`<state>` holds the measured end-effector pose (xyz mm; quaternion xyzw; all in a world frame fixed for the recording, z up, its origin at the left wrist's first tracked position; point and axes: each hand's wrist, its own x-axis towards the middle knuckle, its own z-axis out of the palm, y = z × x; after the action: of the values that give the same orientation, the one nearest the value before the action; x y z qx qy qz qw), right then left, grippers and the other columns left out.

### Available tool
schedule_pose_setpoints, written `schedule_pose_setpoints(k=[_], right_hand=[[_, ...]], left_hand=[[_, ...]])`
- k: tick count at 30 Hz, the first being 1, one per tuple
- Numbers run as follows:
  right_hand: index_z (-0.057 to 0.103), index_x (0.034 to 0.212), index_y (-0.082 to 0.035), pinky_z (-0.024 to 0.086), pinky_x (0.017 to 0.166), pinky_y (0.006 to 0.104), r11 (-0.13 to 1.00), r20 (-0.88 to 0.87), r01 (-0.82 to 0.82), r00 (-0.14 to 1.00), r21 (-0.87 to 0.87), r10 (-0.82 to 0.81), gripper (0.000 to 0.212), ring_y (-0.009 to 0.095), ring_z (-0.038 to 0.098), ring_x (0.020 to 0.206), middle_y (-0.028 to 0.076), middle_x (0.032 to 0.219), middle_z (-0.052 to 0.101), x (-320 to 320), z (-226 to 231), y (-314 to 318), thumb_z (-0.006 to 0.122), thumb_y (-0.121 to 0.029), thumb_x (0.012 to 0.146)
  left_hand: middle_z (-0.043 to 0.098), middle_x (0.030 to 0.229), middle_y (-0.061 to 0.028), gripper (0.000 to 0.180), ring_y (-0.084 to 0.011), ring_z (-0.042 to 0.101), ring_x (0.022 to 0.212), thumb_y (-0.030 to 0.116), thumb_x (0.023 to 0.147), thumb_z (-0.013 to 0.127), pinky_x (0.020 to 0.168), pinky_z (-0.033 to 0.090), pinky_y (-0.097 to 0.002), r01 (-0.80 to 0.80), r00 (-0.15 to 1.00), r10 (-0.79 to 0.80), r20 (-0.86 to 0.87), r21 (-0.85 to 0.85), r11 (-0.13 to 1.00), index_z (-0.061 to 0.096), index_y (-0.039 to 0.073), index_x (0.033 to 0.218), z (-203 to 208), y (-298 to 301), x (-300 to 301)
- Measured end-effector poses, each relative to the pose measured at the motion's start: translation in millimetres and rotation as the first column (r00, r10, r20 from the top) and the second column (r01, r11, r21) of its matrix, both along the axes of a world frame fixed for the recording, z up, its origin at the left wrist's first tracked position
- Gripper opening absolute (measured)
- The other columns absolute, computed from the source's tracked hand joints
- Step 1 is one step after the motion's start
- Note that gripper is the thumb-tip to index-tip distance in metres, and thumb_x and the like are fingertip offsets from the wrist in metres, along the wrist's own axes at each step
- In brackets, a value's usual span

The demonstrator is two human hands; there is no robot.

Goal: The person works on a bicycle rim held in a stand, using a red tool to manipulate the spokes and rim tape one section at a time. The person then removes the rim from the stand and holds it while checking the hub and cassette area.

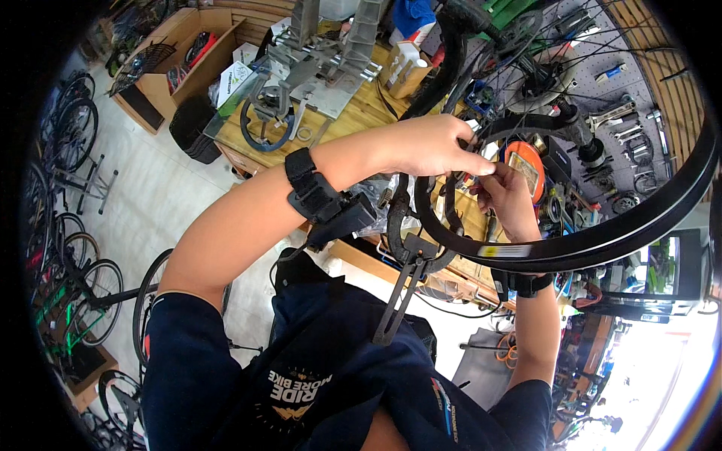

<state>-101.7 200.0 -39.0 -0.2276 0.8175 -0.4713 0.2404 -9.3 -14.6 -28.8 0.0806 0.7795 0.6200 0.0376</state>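
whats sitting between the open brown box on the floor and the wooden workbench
In the head view, a black basket stands between the brown box and the workbench, with a white box just beyond it.

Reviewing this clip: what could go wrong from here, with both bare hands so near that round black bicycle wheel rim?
The round black bicycle wheel rim crosses in front of the right hand's wrist, so a sudden turn might knock it. The black rectangular box strapped near the left hand appears close to the curved black metal stand and may bump it.
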Motion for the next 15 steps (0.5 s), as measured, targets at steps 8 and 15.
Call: schedule_pose_setpoints(k=[8, 15], right_hand=[[0.06, 0.108, 0.006, 0.046, 0.052, 0.0224, 0.996, -0.021, 0.056, 0.998, 0.075, -0.054, 0.022, 0.009, 0.057, 0.055, 0.01, 0.077, 0.067, 4.7, 0.7, 23.8, 0.053, -0.012, 0.098], [0.06, 0.114, 0.007, 0.047, 0.054, 0.0228, 0.993, 0.052, 0.101, 0.994, -0.059, -0.098, 0.024, 0.01, 0.058, 0.058, 0.008, 0.078, 0.067, 13.9, -3.6, 23.4, 0.056, -0.01, 0.096]], left_hand=[[0.063, 0.1, -0.0076, 0.071, -0.0191, 0.061, 0.094, 0.065, 0.094, 0.044, 0.08, 0.047, -0.0324, -0.083, 0.996, 0.08, 0.048, 0.06, 0.995, 0.057, -0.001, 0.114, -14.5, 3.7, -7.3], [0.059, 0.11, -0.0047, 0.068, -0.0153, 0.056, 0.103, 0.065, 0.093, 0.047, 0.086, 0.045, -0.0335, 0.076, 0.99, -0.095, 0.103, 0.173, 0.982, 0.053, 0.003, 0.121, -20.8, 8.3, -6.1]])
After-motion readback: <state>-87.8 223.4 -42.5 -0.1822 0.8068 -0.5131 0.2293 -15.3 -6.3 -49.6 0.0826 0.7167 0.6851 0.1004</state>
